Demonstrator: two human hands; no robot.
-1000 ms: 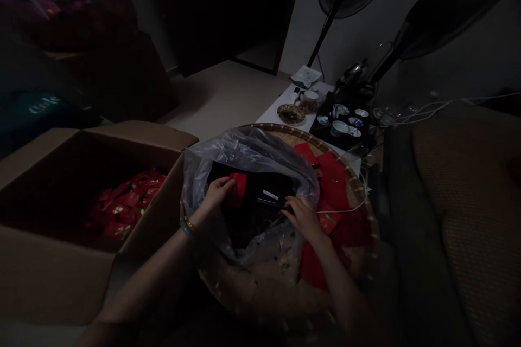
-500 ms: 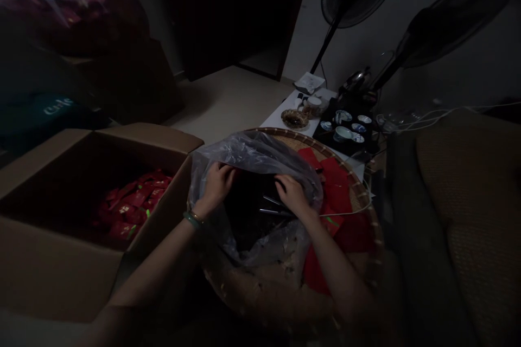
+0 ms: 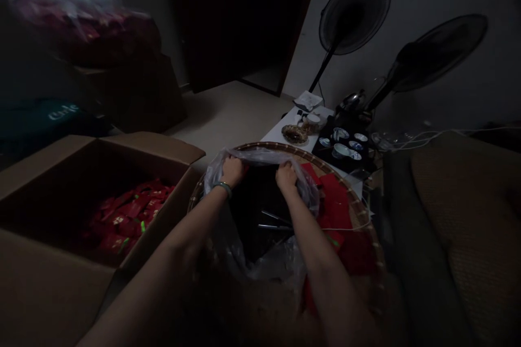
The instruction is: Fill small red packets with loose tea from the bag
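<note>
Two hands (image 3: 233, 171) (image 3: 287, 175) clutch the plastic bag (image 3: 264, 156) by its far rim, mouth facing upward.

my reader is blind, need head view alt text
A person's left hand and right hand at the far edge of a clear bag on a woven tray, in a dim room. A box of red packets stands left; two fans behind.

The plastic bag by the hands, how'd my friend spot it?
Find the round woven tray beside the open cardboard box. On it, left hand and right hand touch the bag. It's clear but dark inside, unlike the red papers beside it.
</note>
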